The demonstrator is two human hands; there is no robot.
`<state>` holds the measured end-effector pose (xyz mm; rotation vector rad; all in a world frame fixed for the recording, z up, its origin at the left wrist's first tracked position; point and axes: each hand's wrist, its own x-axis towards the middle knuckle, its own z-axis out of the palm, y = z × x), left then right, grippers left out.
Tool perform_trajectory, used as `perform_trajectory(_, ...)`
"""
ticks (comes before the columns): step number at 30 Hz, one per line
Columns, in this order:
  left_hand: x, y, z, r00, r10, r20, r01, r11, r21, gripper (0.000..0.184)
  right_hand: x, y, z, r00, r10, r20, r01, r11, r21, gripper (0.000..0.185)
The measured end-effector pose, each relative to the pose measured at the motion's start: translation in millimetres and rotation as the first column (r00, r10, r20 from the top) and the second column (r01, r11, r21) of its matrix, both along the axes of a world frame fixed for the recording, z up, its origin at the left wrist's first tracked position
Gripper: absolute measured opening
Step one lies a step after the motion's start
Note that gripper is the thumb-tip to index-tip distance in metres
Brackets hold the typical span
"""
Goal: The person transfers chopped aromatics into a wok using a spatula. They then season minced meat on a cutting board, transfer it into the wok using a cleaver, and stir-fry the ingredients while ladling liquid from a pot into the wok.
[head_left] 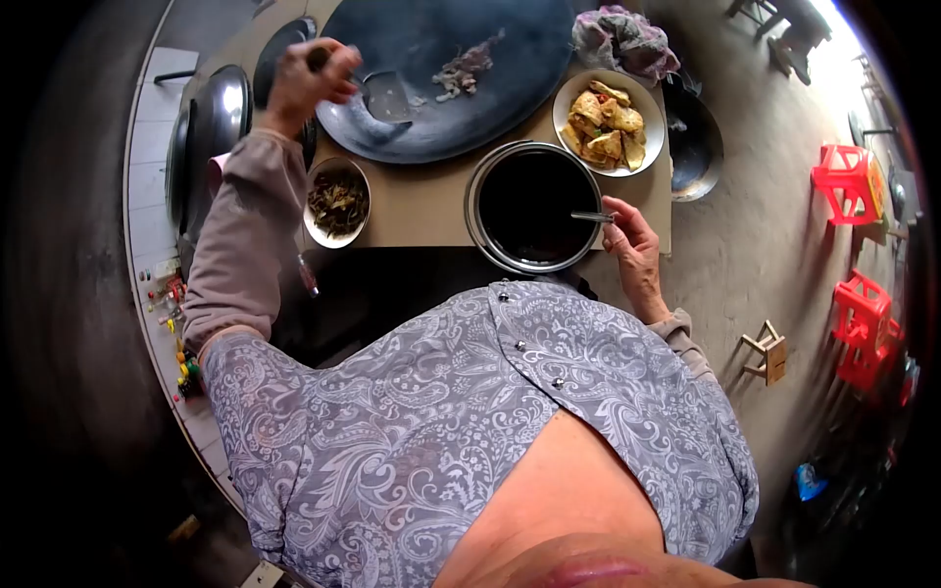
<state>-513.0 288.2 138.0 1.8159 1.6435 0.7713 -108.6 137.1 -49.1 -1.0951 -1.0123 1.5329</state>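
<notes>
My left hand (312, 80) is closed in a fist around the handle of a wok spatula. The spatula's blade (384, 96) rests inside the large dark wok (421, 142), left of a small heap of pale meat pieces (463, 71). My right hand (635, 247) pinches a metal-handled utensil (591, 217) at the right rim of a round metal pot (477, 227). The pot's inside is very dark, so the utensil's far end is hidden.
A bowl of dark shredded vegetables (338, 204) stands at left and a plate of browned pieces (606, 125) at right. Behind the plate lies a crumpled cloth (624, 44). Red plastic stools (845, 184) and a small wooden stool (767, 353) stand on the floor.
</notes>
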Motion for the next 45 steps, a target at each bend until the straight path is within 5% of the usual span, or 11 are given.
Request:
perform_trajectory(4,-16.4,24.1,-27.3,0.873,0.440,0.211,-0.452,0.892,0.008,0.039,1.9,7.5,3.6,0.998,0.021,0.052,-0.029,0.987,0.157,0.028)
perform_trajectory(7,-23.3,59.5,-95.7,0.520,0.437,0.734,-0.536,0.836,-0.117,0.028,1.3,11.4,11.7,0.969,-0.003,0.248,-0.081,0.942,0.326,0.025)
perform_trajectory(13,-56.6,59.7,-59.7,0.764,0.403,0.504,-0.453,0.891,-0.025,0.017,-8.0,12.0,36.0,0.955,0.051,0.292,-0.151,0.932,0.330,0.023)
perform_trajectory(17,-85.9,103.1,-75.6,0.697,0.403,0.594,-0.505,0.863,0.006,0.018,-14.1,13.5,36.0,0.919,0.033,0.393,-0.154,0.947,0.282,0.024)
perform_trajectory(19,-74.9,135.6,-85.1,0.746,0.258,0.614,-0.366,0.929,0.055,0.013,-18.0,17.2,33.1,0.869,-0.051,0.493,-0.185,0.889,0.419,0.024)
perform_trajectory(21,-45.7,145.0,-87.2,0.815,0.053,0.578,-0.135,0.986,0.100,0.015,-18.4,15.7,34.2,0.808,-0.118,0.578,-0.245,0.824,0.511,0.024)
perform_trajectory(23,-11.1,134.0,-94.7,0.941,-0.270,0.202,0.211,0.939,0.270,0.013,-23.2,22.6,40.9,0.755,-0.178,0.632,-0.318,0.743,0.589,0.023)
perform_trajectory(27,23.5,65.6,-100.1,0.739,-0.606,-0.295,0.672,0.697,0.251,0.015,-28.1,28.4,45.9,0.673,-0.191,0.714,-0.437,0.677,0.592,0.017)
perform_trajectory(31,27.0,-21.3,-73.4,0.734,-0.539,-0.413,0.603,0.797,0.033,0.024,-33.8,34.9,40.7,0.726,-0.175,0.665,-0.447,0.615,0.650,0.011)
perform_trajectory(33,19.7,-61.9,-72.3,0.693,-0.537,-0.482,0.665,0.734,0.138,0.022,-35.9,38.5,37.1,0.800,-0.107,0.590,-0.409,0.622,0.667,0.008)
perform_trajectory(45,-17.6,-178.4,-130.9,0.521,-0.418,-0.744,0.659,0.752,0.039,0.024,-29.9,21.4,75.3,0.709,-0.226,0.668,-0.586,0.338,0.737,0.016)
